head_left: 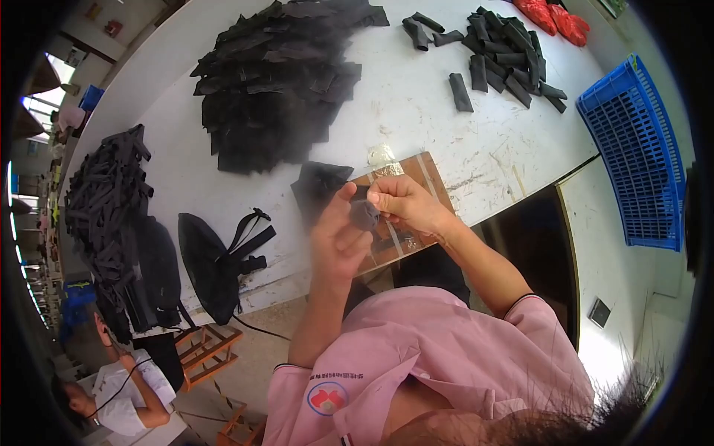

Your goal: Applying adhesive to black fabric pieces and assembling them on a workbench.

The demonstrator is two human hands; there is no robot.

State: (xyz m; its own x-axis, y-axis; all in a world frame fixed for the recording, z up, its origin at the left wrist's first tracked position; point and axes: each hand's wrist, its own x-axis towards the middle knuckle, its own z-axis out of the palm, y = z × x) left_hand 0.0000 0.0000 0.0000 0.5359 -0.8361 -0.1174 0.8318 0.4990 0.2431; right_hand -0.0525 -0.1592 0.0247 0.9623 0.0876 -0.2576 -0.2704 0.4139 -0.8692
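Observation:
In front of my chest, my left hand [338,236] and my right hand [407,206] hold a small dark rolled piece of fabric [363,215] between them. The right thumb and index finger pinch its upper right side. On the left, the fingers curl around the roll, with one fingertip raised beside it. Under the hands lies a brown wooden board [435,178] with pale strips across it. A flat black fabric piece [316,182] rests at the board's left edge, partly behind my left hand.
A wide stack of black fabric pieces [275,97] covers the far table. Black rolls [509,59] are heaped at far right, near red plastic bags [554,18] and a blue crate [632,149]. At left lie black strips [108,201] and a strapped black pouch [208,267]. Another person [130,386] sits lower left.

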